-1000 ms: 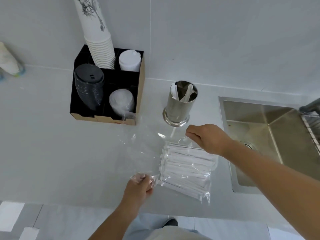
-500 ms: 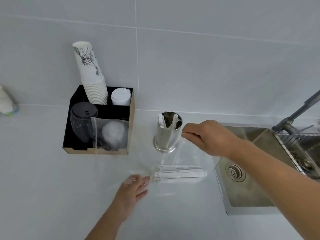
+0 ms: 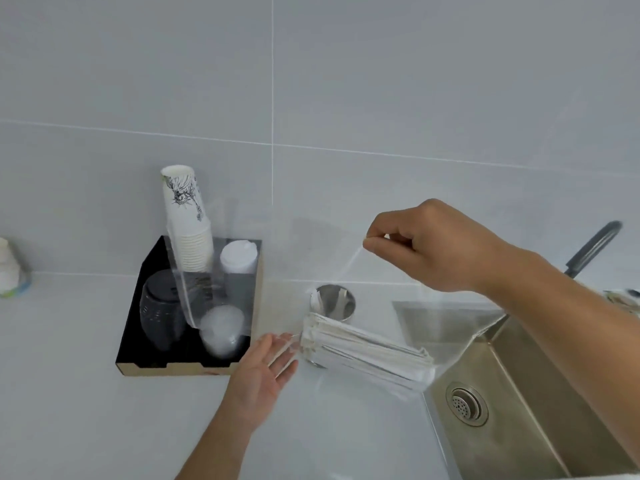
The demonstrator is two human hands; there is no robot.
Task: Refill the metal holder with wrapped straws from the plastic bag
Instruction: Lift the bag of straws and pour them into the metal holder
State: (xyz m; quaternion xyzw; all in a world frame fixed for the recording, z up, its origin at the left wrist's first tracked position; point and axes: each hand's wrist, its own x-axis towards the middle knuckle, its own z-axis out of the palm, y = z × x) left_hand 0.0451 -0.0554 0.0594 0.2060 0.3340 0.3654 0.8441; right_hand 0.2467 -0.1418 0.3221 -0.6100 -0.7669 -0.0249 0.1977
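Note:
My right hand (image 3: 426, 245) pinches the top edge of the clear plastic bag (image 3: 443, 327) and holds it up above the counter. A bundle of white wrapped straws (image 3: 363, 355) lies slanted in the bottom of the hanging bag. My left hand (image 3: 263, 372) is spread, palm up, with its fingertips at the bag's lower left corner beside the straw ends. Behind the bag stands the metal holder (image 3: 334, 303), upright, with a few wrapped straws inside; its lower part is hidden by the bundle.
A black cardboard organiser (image 3: 138, 341) at the left holds stacked paper cups (image 3: 187, 220), black lids and white lids. A steel sink (image 3: 519, 393) with a drain lies at the right, a dark tap above it. A small bottle stands at the far left wall.
My right hand has lifted the bag off the counter, so the straw bundle now hangs in front of the holder. My left hand has opened from its pinch on the bag's corner.

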